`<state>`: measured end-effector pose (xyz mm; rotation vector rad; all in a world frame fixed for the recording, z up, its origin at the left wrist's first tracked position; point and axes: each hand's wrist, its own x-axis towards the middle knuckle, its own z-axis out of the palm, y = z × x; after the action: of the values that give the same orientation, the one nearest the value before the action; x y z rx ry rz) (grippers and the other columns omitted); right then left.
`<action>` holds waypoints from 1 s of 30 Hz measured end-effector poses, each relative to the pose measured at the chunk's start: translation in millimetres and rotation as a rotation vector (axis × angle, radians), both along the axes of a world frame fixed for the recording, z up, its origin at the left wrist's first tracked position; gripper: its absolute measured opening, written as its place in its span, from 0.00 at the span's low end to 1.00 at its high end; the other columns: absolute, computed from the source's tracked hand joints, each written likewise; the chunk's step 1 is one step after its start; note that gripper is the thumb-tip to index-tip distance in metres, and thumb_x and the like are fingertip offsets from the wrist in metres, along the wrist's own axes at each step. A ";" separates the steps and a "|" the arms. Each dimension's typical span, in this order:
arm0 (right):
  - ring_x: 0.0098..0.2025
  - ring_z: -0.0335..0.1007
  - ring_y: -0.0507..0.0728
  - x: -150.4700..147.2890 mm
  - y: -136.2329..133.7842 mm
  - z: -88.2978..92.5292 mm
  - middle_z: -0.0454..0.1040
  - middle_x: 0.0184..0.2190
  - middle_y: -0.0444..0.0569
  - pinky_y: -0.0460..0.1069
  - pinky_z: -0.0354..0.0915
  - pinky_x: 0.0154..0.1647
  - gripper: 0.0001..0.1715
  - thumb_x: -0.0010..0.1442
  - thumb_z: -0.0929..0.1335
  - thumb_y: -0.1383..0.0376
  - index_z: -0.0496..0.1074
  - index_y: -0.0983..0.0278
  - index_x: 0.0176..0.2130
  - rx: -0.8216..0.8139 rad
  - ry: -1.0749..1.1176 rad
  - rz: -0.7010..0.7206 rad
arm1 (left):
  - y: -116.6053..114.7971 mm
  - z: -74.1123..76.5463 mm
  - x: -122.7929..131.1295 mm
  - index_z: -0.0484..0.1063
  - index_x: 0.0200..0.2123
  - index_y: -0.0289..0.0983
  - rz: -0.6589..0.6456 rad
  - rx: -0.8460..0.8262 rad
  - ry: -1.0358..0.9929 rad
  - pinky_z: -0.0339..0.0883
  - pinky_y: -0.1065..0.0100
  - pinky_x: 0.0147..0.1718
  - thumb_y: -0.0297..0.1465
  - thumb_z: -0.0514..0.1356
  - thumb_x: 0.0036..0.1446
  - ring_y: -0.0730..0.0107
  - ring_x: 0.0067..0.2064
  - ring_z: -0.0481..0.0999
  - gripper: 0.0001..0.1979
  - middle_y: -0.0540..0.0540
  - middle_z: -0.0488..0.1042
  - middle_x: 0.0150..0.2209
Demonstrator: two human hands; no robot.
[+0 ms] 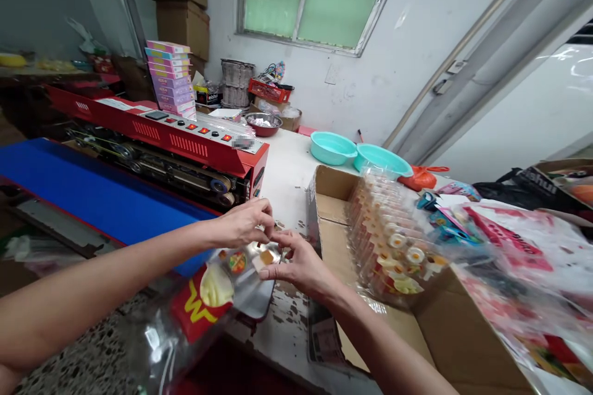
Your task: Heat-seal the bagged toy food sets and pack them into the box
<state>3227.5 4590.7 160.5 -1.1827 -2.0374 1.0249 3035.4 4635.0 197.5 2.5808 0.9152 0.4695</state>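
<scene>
Both hands are at one end of a clear plastic bag that holds small toy food pieces. Inside it show a red toy fries box with a yellow mark, pale toy fries and a small round toy pizza. My left hand is closed in a pinch at the bag's end. From the other side, my right hand grips the same end between thumb and fingers, beside a small tan and white piece. The bag's lower part hangs toward me, blurred. Exactly where the fingertips meet the plastic is partly hidden.
A red sealing machine with a blue conveyor belt stands left. To the right, an open cardboard box holds a row of similar filled bags. Turquoise basins stand behind it; plastic bags crowd the far right.
</scene>
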 end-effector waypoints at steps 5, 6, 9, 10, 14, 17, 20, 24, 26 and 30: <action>0.48 0.64 0.58 -3.9 6.3 7.8 0.70 0.45 0.48 0.50 0.59 0.48 0.21 0.42 0.75 0.53 0.77 0.64 0.33 -0.211 0.251 0.018 | -4.0 7.5 4.7 0.69 0.28 0.36 0.072 -0.205 -0.121 0.57 0.71 0.33 0.31 0.56 0.53 0.71 0.34 0.66 0.05 0.50 0.67 0.30; 0.47 0.65 0.57 -3.2 8.8 7.5 0.70 0.45 0.48 0.49 0.59 0.47 0.19 0.41 0.76 0.54 0.75 0.65 0.29 -0.239 0.292 -0.032 | -6.2 9.6 3.5 0.69 0.28 0.36 0.103 -0.245 -0.137 0.56 0.71 0.31 0.32 0.56 0.54 0.72 0.32 0.65 0.07 0.51 0.67 0.28; 0.33 0.65 0.50 -1.5 15.6 5.6 0.72 0.34 0.45 0.46 0.59 0.36 0.20 0.41 0.76 0.54 0.70 0.67 0.23 -0.357 0.375 -0.047 | -10.7 11.1 -2.6 0.69 0.27 0.36 0.163 -0.256 -0.207 0.56 0.71 0.32 0.36 0.57 0.54 0.72 0.32 0.66 0.09 0.51 0.69 0.28; 0.29 0.63 0.49 -1.9 17.1 5.3 0.71 0.28 0.43 0.45 0.58 0.33 0.20 0.41 0.76 0.54 0.69 0.66 0.23 -0.408 0.404 -0.026 | -11.7 9.3 -5.1 0.69 0.28 0.36 0.204 -0.228 -0.266 0.58 0.71 0.34 0.36 0.59 0.52 0.70 0.36 0.67 0.09 0.50 0.70 0.31; 0.29 0.69 0.52 -9.0 20.2 6.2 0.72 0.23 0.44 0.47 0.62 0.33 0.23 0.38 0.77 0.53 0.70 0.67 0.24 -0.553 0.526 -0.092 | -16.4 -7.1 -16.4 0.69 0.42 0.36 0.549 -0.527 -0.642 0.62 0.71 0.33 0.39 0.65 0.44 0.68 0.39 0.70 0.22 0.45 0.71 0.41; 0.30 0.71 0.54 -16.9 22.3 7.0 0.74 0.24 0.48 0.49 0.66 0.36 0.25 0.33 0.78 0.53 0.72 0.68 0.24 -0.536 0.544 -0.206 | -21.7 -20.7 -24.5 0.71 0.34 0.31 0.634 -0.965 -0.789 0.59 0.73 0.23 0.45 0.66 0.41 0.73 0.26 0.69 0.23 0.42 0.74 0.31; 0.27 0.69 0.52 -23.5 26.0 5.9 0.73 0.22 0.47 0.50 0.66 0.35 0.24 0.31 0.79 0.55 0.73 0.69 0.24 -0.476 0.542 -0.256 | -23.3 -29.2 -28.7 0.71 0.28 0.30 0.694 -0.975 -0.935 0.60 0.73 0.22 0.43 0.70 0.33 0.73 0.25 0.70 0.23 0.41 0.75 0.30; 0.25 0.68 0.52 -32.3 33.8 3.4 0.73 0.22 0.48 0.49 0.66 0.31 0.22 0.30 0.79 0.59 0.74 0.70 0.24 -0.446 0.534 -0.288 | -12.5 -36.7 -28.2 0.70 0.24 0.31 0.760 -0.881 -1.040 0.61 0.74 0.19 0.41 0.71 0.31 0.72 0.23 0.70 0.22 0.43 0.74 0.24; 0.25 0.68 0.51 -37.4 39.9 2.3 0.73 0.22 0.48 0.48 0.65 0.29 0.21 0.31 0.78 0.61 0.73 0.70 0.25 -0.437 0.540 -0.313 | -3.7 -40.3 -28.8 0.68 0.23 0.31 0.784 -0.865 -1.081 0.59 0.74 0.17 0.39 0.71 0.32 0.73 0.20 0.69 0.21 0.44 0.73 0.22; 0.23 0.68 0.51 -45.6 58.7 0.5 0.72 0.21 0.46 0.47 0.65 0.27 0.21 0.32 0.77 0.65 0.71 0.69 0.28 -0.426 0.566 -0.366 | 7.4 -45.6 -38.6 0.69 0.31 0.32 0.815 -0.899 -1.135 0.64 0.73 0.19 0.40 0.70 0.37 0.70 0.24 0.73 0.22 0.41 0.76 0.28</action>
<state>3181.9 4649.3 161.0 -1.2272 -1.1519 1.4406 2996.8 4642.5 151.9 0.7979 1.2219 1.1846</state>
